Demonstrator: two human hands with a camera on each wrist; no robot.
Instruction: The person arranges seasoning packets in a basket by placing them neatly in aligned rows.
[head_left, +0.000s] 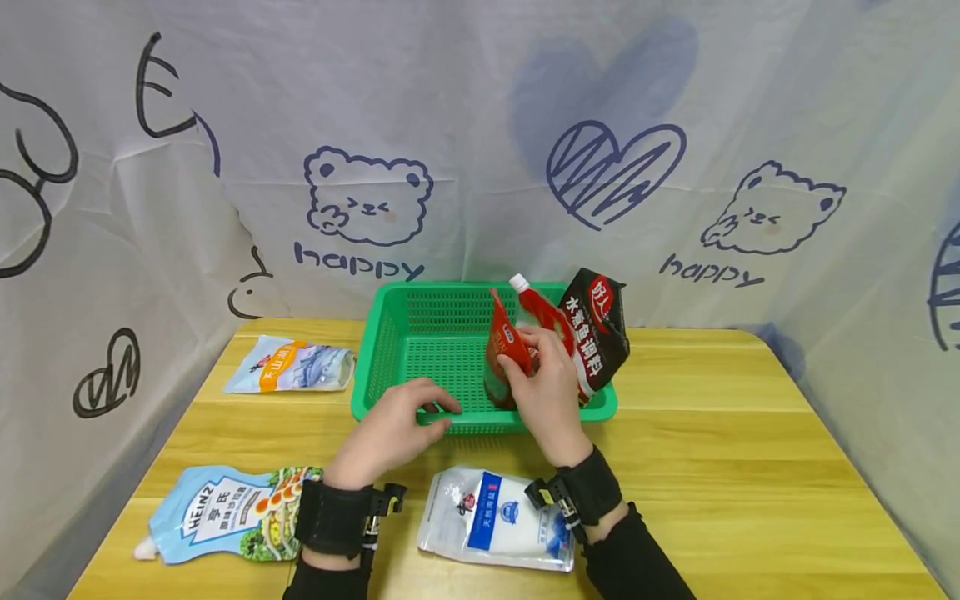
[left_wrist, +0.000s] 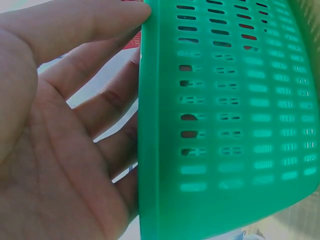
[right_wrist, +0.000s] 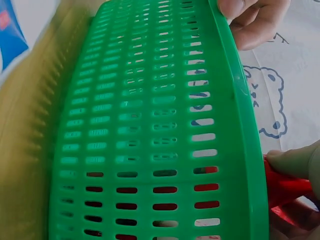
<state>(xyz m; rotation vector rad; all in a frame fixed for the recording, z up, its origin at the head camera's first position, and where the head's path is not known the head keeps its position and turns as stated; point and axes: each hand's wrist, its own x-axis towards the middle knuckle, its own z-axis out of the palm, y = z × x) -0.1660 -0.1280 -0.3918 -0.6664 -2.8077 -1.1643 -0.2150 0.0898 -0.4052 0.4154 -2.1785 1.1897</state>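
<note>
A green plastic basket (head_left: 363, 367) stands near the back of the wooden table. My left hand (head_left: 401, 421) holds its near rim, fingers reaching over inside and thumb outside; in the left wrist view that hand (left_wrist: 65, 145) is beside the perforated wall. My right hand (head_left: 546, 390) pinches the upper part of a red pouch (head_left: 498, 367) at the basket's right half. Behind that hand, a red pouch with a white cap (head_left: 546, 310) and a black seasoning packet (head_left: 597, 329) lean in the basket's right end. The pouches' lower parts are partly hidden.
A white and orange salt bag (head_left: 292, 365) lies left of the basket. Nearer, a light-blue Heinz squeeze pouch (head_left: 225, 514) lies at the left, and a white and blue salt bag (head_left: 495, 521) lies between my forearms. A printed cloth (head_left: 465, 150) hangs behind the table.
</note>
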